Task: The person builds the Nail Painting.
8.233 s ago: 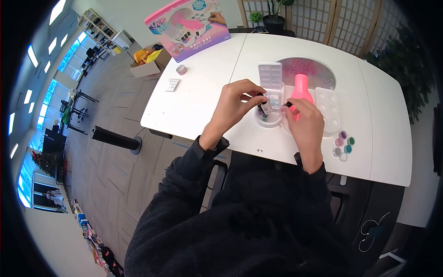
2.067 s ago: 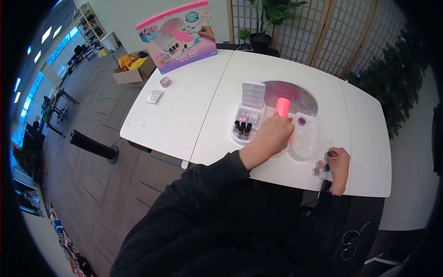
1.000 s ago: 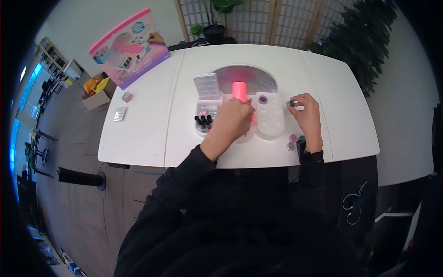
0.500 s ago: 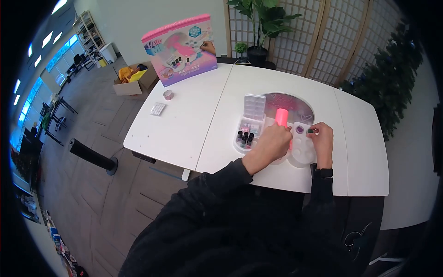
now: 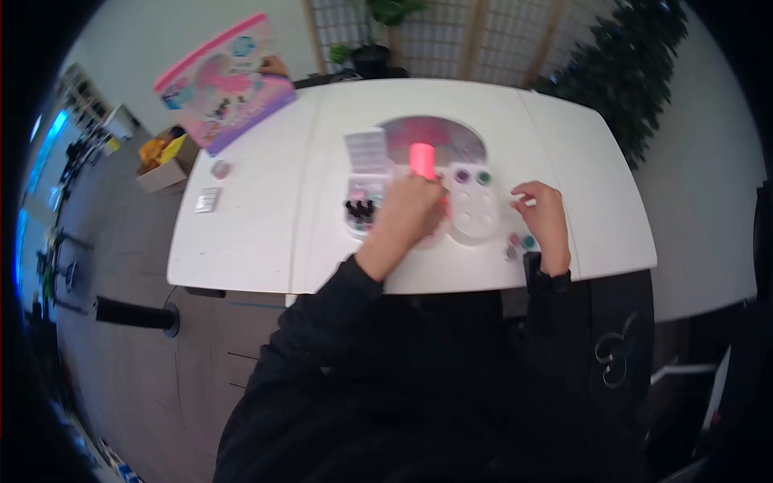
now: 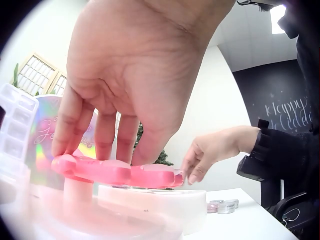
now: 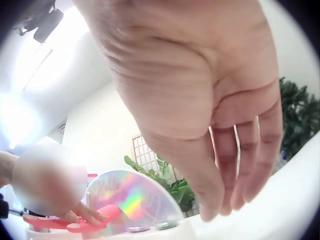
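Note:
My left hand [image 5: 412,211] rests with its fingertips on a pink hand-shaped stand [image 6: 105,171], which rises from a white base in the left wrist view. Right of it, a white tray [image 5: 472,233] with round wells carries a small purple pot [image 5: 461,175] and a green pot [image 5: 483,178] in its far wells. My right hand [image 5: 541,212] hovers beside the tray, fingers loosely bent with nothing between them. Close to that wrist on the table lie a pink pot [image 5: 514,240], a teal pot [image 5: 528,241] and a grey pot [image 5: 510,253].
Black-capped nail polish bottles [image 5: 360,211] stand left of the left hand, before a raised clear compartment lid [image 5: 367,150]. An iridescent panel [image 5: 463,138] stands behind. At the table's left are a nail art box [image 5: 229,88], a tape roll [image 5: 221,169] and a small gem sheet [image 5: 207,200].
The right hand picked up the green pot, set it in a tray well beside the purple one, let go and drew back rightward. The left hand, earlier on a polish bottle, stays on the pink stand.

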A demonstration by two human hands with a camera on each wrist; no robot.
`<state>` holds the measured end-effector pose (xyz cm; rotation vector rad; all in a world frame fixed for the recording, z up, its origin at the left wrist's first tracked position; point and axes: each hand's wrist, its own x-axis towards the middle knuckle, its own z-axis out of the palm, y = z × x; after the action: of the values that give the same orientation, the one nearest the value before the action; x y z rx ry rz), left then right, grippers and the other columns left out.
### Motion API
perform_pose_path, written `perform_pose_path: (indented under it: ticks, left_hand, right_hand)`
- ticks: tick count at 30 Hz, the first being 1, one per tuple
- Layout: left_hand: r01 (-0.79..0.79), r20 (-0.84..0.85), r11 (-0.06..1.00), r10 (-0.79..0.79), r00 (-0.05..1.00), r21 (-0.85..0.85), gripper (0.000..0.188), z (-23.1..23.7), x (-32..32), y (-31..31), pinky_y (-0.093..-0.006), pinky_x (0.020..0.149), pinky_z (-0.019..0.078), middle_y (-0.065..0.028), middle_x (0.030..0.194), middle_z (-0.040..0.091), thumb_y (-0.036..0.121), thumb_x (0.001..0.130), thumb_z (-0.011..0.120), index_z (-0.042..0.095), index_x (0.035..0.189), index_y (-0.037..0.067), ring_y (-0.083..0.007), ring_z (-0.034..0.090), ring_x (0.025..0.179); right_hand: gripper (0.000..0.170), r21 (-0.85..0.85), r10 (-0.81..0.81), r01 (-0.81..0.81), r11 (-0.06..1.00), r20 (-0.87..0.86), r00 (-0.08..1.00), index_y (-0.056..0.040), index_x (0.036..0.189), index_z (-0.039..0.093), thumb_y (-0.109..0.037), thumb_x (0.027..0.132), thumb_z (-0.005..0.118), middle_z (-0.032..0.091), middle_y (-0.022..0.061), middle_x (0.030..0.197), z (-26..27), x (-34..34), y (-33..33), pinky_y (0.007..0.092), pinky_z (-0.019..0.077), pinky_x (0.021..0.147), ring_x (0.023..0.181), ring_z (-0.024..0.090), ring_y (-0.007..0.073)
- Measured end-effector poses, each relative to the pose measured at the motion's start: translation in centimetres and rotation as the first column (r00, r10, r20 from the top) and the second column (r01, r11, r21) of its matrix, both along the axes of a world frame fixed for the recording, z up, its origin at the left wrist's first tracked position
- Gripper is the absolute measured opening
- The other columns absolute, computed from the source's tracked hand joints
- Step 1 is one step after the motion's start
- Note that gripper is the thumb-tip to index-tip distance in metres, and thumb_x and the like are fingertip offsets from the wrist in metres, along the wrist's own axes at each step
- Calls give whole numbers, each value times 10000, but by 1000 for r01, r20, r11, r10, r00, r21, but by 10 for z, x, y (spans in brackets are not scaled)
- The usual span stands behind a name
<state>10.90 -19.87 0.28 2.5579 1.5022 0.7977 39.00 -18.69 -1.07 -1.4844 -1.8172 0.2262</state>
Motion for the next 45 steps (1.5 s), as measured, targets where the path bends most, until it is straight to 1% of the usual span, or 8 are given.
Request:
perform_pose_path:
  ticks: [4,8,24,27,29,36,40,45]
  left_hand:
    - [49,2,994,-49,999,101,195,2,-1,-1,-449,768,610,-92,1197,779,161,823,791,813,1001,83,-345,748,878]
    - [32,-18,997,-31,999,67,210,3,0,-1,-433,787,616,-93,1208,780,152,822,783,824,1019,90,-341,753,887]
    - [38,-17,994,-36,999,100,194,2,0,-3,-436,754,611,-65,1212,779,156,835,788,819,1014,89,-325,751,843]
    - [37,-14,995,-36,999,89,193,3,0,-3,-442,753,611,-64,1216,776,157,839,786,819,1016,89,-330,750,850]
    - [33,-13,995,-32,999,91,191,2,0,-3,-444,752,610,-61,1216,776,160,841,786,819,1017,92,-333,749,852]
    - [-34,64,999,32,997,39,107,0,5,-5,-469,778,612,-149,1032,759,116,830,757,781,880,25,-359,733,909]
    - [22,-70,996,-16,997,88,184,-10,1,-1,-472,792,623,-119,1267,743,155,817,787,784,972,56,-389,735,989]
    - [-10,-71,1000,12,997,25,182,-11,4,-2,-478,815,627,-118,1289,739,151,817,785,781,958,37,-396,735,1012]
  right_hand:
    - [267,-284,-128,180,942,191,973,-36,973,801,37,723,858,766,169,961,12,29,-34,397,594,747,840,735,323]
    - [208,-339,1,66,938,193,981,-41,979,794,-63,779,848,743,140,988,4,29,-48,403,576,814,944,702,302]
    - [135,-93,-172,203,975,268,948,-32,932,802,-67,803,790,756,134,941,-2,-22,-27,450,585,762,876,721,360]
    - [148,2,-74,75,997,191,979,-29,963,791,-58,818,778,753,121,999,12,-37,-20,448,585,809,940,714,348]
    - [152,129,166,-183,975,134,977,-20,974,772,-47,824,773,741,112,1018,7,-50,-10,444,578,852,994,694,338]
    - [168,124,223,-243,962,160,962,2,994,763,-31,830,775,742,142,1027,-10,-78,-1,433,578,856,1001,698,348]
    - [132,5,211,-212,977,-111,971,48,962,763,54,829,768,750,175,988,-14,-85,3,414,608,720,802,738,354]
    - [165,-16,145,-147,989,-91,985,59,986,768,77,822,772,743,179,980,-10,-92,-1,388,624,719,805,743,343]
